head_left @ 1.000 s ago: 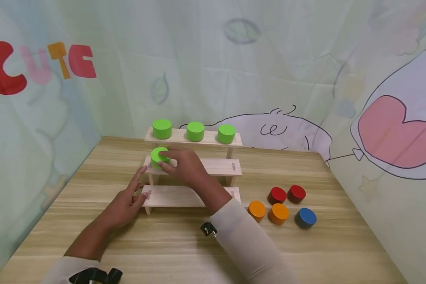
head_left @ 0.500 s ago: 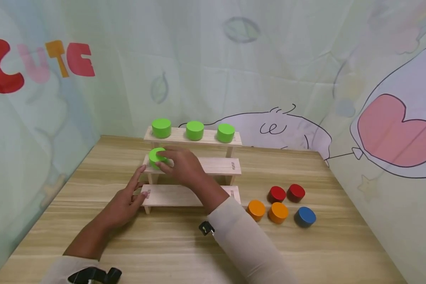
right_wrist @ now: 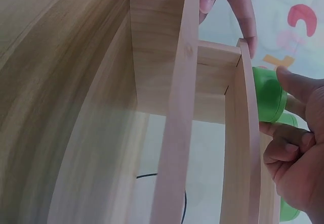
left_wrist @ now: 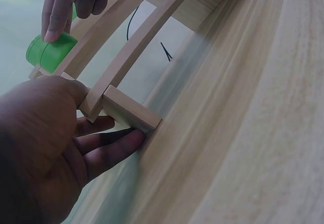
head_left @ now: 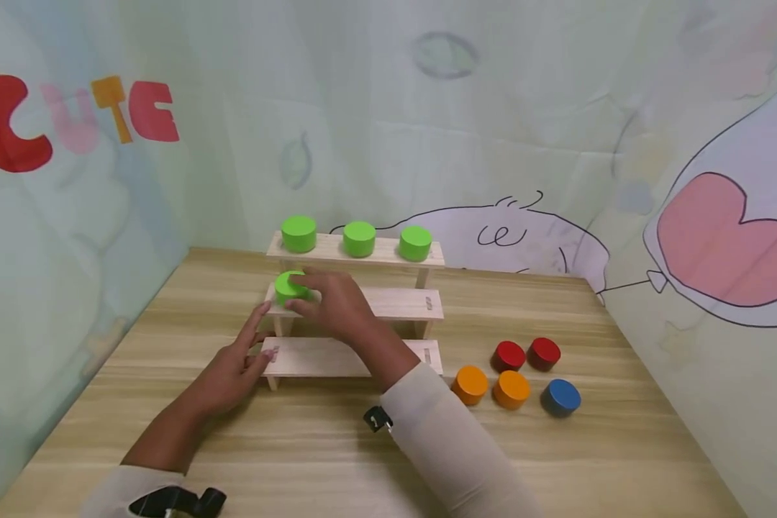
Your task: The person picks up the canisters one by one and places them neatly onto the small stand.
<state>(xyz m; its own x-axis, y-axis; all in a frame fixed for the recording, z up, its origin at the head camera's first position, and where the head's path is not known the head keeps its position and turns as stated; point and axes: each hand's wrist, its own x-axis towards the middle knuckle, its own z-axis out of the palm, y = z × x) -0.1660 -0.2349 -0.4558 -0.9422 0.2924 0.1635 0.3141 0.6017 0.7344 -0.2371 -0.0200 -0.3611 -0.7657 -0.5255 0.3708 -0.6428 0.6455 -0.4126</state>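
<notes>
On the left end of the middle step of a pale wooden three-step stand [head_left: 320,357] sits a green round block [head_left: 288,289]. My right hand [head_left: 339,306] pinches it between thumb and fingers. At the stand's left side, my left hand [head_left: 226,378] holds the end, its thumb on the lowest step and its index finger up at the middle one. In the left wrist view, other fingers of the left hand [left_wrist: 45,138] reach behind the stand's leg [left_wrist: 132,110]. Along the top step stand three more green blocks [head_left: 359,239].
To the right of the stand, on the wood-grain table [head_left: 596,460], are two red blocks [head_left: 509,357], two orange blocks [head_left: 511,390] and a blue block [head_left: 560,398]. A printed cloth backdrop [head_left: 246,129] rises behind and beside the table.
The green block in my right hand has shifted very slightly left on the middle step. My left hand keeps its place on the stand; the head view has swayed a little.
</notes>
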